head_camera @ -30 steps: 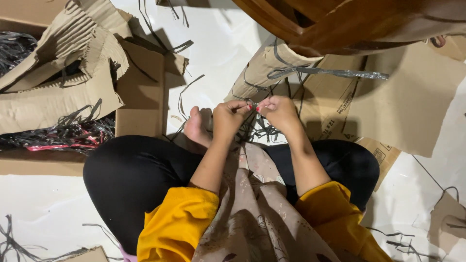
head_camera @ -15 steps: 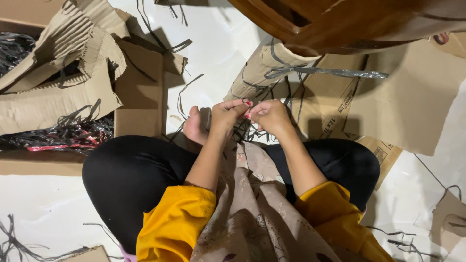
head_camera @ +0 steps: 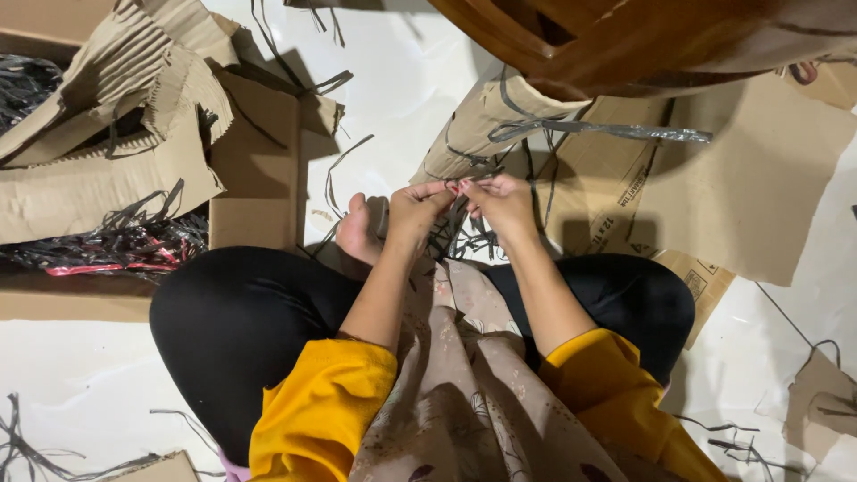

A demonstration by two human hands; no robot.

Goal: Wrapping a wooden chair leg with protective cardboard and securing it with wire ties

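Grey plastic strips are pinched between the fingertips of both hands, held close together above the crossed legs so the thin ends can be worked at close range. The left hand is closed on the strips from one side, the right hand from the other, thumbs nearly touching. The rest of the bundle hangs down toward the bare foot. A long loose strip is draped over the sheet of cardboard just ahead, kept within reach. A cardboard box with more dark strips is set to the left on the white floor.
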